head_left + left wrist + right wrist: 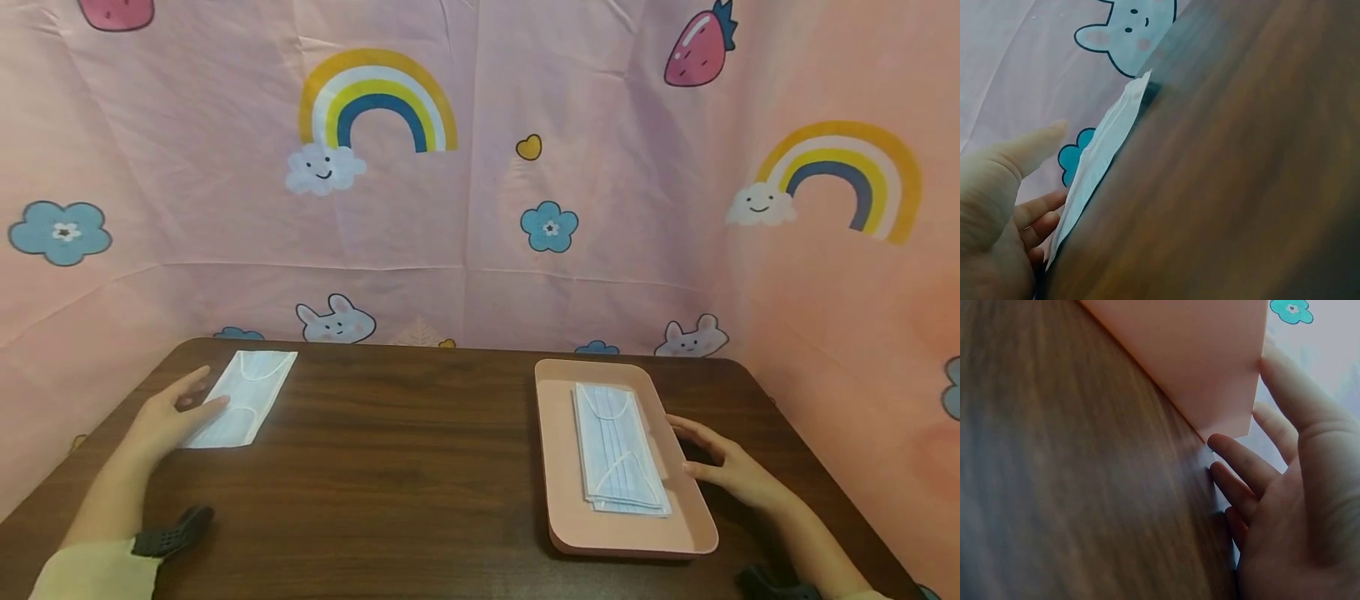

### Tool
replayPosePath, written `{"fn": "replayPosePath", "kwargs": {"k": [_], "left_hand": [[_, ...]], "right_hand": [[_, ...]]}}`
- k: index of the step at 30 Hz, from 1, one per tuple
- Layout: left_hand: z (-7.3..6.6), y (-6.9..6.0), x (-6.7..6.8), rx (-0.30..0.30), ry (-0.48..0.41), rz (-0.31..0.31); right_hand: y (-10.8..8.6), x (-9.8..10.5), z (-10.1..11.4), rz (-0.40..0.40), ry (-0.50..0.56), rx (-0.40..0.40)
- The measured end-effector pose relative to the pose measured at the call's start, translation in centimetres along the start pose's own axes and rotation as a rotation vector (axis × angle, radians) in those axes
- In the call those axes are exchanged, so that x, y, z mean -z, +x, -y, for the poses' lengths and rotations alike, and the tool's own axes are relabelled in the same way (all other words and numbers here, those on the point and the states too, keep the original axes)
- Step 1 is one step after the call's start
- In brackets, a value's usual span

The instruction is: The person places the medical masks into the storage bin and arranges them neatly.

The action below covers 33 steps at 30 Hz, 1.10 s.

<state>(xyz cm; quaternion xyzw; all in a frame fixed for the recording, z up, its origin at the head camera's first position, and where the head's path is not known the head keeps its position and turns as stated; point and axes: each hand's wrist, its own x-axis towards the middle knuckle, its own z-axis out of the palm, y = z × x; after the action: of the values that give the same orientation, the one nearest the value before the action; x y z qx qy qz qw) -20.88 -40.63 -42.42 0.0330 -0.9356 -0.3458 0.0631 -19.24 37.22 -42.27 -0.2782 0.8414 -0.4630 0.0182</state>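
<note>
At the table's far left, a pale blue face mask [258, 379] lies flat with its ear loops on top. Beside its left edge is my left hand [161, 421], thumb and fingers spread apart. In the left wrist view the thumb stands clear above the mask [1100, 156], while the other fingers are near its edge; contact is unclear. To the right, a pink tray [622, 537] holds a small stack of face masks [618, 450]. My right hand [731, 475] touches the tray's right side with its fingertips, fingers loosely extended. The right wrist view shows the tray's outer wall [1210, 369] against them.
Both things rest on a dark brown wooden table [397, 467]. A pink cloth [465, 208] printed with rainbows, flowers and rabbits hangs behind the table and along its sides. A black strap [176, 533] is around the left wrist.
</note>
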Motion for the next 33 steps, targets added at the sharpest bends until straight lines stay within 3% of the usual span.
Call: {"fn": "replayPosePath", "kwargs": {"k": [9, 19, 33], "left_hand": [[-0.3, 1.1, -1.1, -0.007, 0.171, -0.043], [-1.5, 1.3, -1.2, 0.073, 0.190, -0.020], [-1.9, 1.2, -2.0, 0.009, 0.135, -0.151]], "right_hand": [[-0.1, -0.1, -0.2, 0.003, -0.001, 0.005], [-0.1, -0.1, -0.1, -0.003, -0.009, -0.001], [-0.1, 0.0, -0.7, -0.009, -0.019, 0.008]]}}
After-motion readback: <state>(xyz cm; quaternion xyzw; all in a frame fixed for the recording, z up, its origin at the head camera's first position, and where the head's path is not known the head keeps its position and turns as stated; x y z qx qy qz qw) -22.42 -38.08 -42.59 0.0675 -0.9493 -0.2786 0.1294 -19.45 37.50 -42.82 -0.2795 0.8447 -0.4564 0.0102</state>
